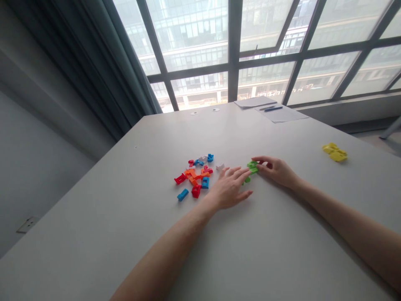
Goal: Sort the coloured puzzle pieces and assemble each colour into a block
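Note:
My left hand (230, 188) is stretched over the white table with its fingers apart, palm down. Its fingertips reach the small green plastic blocks (252, 165), and part of the green group is hidden behind them. On the other side, my right hand (277, 170) has thumb and forefinger closed at the edge of the green blocks. Left of my hands lies a loose heap of small blocks: orange ones (191, 174), a red one (180, 179), a blue one (182, 195) and a white one (220, 167), among several others.
A cluster of yellow blocks (335, 151) lies at the right of the table (109, 217). Toward the window are sheets of paper (283, 116) with dark pens (273, 108). Two small white discs (194, 113) sit near the far edge. A dark curtain (103, 71) hangs at left.

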Demonstrator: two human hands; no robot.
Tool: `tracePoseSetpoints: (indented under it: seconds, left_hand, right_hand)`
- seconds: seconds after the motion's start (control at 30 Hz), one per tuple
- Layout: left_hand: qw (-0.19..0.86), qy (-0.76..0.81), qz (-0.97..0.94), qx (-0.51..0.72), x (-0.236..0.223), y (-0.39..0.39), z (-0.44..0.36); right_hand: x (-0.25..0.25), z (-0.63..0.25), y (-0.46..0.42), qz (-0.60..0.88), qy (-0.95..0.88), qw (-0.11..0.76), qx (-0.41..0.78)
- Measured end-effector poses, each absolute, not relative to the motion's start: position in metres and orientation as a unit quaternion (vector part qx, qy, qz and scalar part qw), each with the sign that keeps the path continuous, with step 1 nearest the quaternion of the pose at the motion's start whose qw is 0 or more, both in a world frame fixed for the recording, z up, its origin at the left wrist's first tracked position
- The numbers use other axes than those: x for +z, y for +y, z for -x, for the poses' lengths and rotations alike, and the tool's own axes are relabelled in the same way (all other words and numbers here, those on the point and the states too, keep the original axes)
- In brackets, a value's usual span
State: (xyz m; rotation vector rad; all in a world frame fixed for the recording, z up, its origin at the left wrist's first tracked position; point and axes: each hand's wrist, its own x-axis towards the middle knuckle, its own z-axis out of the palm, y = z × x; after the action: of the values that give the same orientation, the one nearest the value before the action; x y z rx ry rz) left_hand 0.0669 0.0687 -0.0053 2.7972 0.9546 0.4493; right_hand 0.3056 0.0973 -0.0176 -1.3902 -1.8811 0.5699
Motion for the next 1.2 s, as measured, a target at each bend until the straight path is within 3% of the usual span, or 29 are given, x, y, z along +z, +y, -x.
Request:
tracePoseSetpoints:
  seconds: [0.33,0.63,1.2]
  left_hand:
    - [0.049,0.33,-0.93,0.156,-0.004,0.0678,-0.0683]
    - [0.061,0.326,-0.926,0.182,-0.0035,0.0662,-0.0676]
    - [0.069,0.39,-0.892,0.22,-0.0055,0.067,-0.0697]
  right_hand:
    - [-0.0208,-0.306,0.0979,0.498,-0.726,0.388,0.273]
    - [-0.0199,-0.3074,0.0973,0.463,-0.801,0.329,0.19]
    - [-0.0137,-0.2984,0.0917,0.497,-0.79,0.337,0.12]
